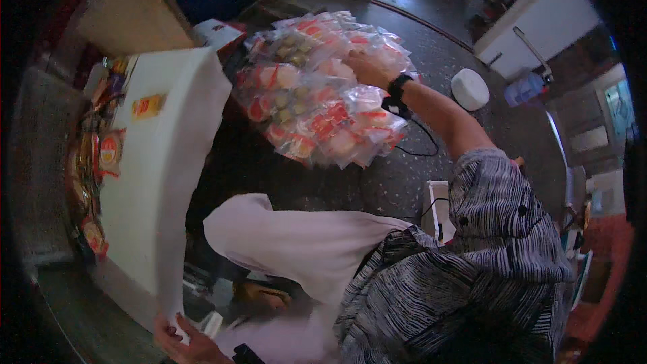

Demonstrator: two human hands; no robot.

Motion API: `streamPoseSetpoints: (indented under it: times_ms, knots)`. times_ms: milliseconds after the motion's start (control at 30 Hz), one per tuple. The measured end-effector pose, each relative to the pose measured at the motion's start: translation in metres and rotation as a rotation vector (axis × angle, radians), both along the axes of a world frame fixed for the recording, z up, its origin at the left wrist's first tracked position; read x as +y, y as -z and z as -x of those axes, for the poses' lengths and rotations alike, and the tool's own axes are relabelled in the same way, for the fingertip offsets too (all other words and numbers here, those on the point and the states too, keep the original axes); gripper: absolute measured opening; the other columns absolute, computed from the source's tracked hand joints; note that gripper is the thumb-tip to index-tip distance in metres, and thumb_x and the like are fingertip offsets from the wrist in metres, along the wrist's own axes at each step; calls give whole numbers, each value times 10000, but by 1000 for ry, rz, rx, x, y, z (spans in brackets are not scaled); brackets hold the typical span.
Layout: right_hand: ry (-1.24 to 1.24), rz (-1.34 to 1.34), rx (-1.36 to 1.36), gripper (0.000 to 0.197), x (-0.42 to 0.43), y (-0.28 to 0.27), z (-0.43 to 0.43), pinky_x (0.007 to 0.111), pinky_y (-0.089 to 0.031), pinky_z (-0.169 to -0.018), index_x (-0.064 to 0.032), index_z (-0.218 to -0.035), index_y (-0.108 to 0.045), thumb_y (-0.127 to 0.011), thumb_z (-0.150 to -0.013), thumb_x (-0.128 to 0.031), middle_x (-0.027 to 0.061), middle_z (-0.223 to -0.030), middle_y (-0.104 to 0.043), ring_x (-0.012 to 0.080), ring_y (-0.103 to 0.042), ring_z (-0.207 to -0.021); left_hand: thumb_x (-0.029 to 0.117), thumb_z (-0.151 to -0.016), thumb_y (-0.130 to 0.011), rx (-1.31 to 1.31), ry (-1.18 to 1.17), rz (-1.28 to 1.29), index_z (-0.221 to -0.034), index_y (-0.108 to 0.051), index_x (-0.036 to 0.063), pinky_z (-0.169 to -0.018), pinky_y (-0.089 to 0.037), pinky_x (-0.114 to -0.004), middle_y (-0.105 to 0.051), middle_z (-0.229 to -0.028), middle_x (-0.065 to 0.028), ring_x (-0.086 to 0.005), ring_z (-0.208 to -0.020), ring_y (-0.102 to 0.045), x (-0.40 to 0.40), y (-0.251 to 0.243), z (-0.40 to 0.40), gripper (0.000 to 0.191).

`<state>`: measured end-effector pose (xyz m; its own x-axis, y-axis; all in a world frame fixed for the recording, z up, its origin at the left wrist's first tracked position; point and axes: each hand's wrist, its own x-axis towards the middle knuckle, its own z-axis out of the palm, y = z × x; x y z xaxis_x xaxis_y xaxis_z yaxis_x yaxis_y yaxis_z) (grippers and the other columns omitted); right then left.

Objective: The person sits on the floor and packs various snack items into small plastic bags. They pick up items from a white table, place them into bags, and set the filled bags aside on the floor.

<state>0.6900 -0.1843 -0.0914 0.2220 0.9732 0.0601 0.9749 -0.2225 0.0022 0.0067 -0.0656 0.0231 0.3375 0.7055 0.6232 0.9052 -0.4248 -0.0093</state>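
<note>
A large heap of clear plastic packets (331, 124) with red, pale round and greenish contents stands beside a table under a white cover (136, 172). My right hand (361, 65), with a dark watch at the wrist, reaches onto the heap's upper part; its fingertips are among the packets, and whether they grip one is unclear. At the bottom left, my left hand (184, 341) has thumb and fingers closed around the cover's near lower edge. On the table lie a small orange-yellow packet (149, 105) and a red-and-white packet (109, 151).
A cardboard box (136, 15) stands beyond the table, near a white-and-red box (218, 35). On the speckled floor are a white round object (470, 89), a black cable (437, 146) and a white-edged container (431, 207). My bent legs (308, 237) are close to the table.
</note>
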Motion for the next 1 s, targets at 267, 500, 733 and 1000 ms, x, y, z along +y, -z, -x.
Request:
streamPoseSetpoints:
  times_ms: [267,500,733,1000]
  knots:
    - [150,44,-206,462,-66,50,69,452,-523,-710,-181,-1206,-596,-574,-832,-452,86,-1138,-633,295,-644,-915,108,-895,-618,-368,-416,58,-1123,-573,-50,-745,-502,-340,-615,-988,-158,-237,-851,-592,-81,27,125,281]
    - [-170,586,-333,579,-70,186,14,656,-275,-1013,-193,-1415,-366,-574,-884,-286,96,-1510,-262,434,-269,-1340,104,-864,-626,-507,-746,340,-1099,-598,-22,-672,-487,-342,-638,-833,-132,-202,-732,-599,-178,108,185,268]
    - [-221,454,-290,493,-55,161,-15,507,-363,-1008,-65,-1337,-421,-550,-885,-213,164,-1357,-417,390,-387,-1243,147,-781,-690,-680,-917,468,-953,-617,-25,-604,-457,-361,-608,-686,-127,-246,-607,-577,-230,194,239,254]
    - [-166,260,-178,356,-13,67,62,438,-468,-858,14,-1203,-542,-505,-933,-216,202,-1200,-561,363,-560,-1044,423,-710,-755,-1058,-1052,771,-602,-577,-28,-529,-439,-404,-565,-542,-141,-267,-467,-522,-138,244,264,497]
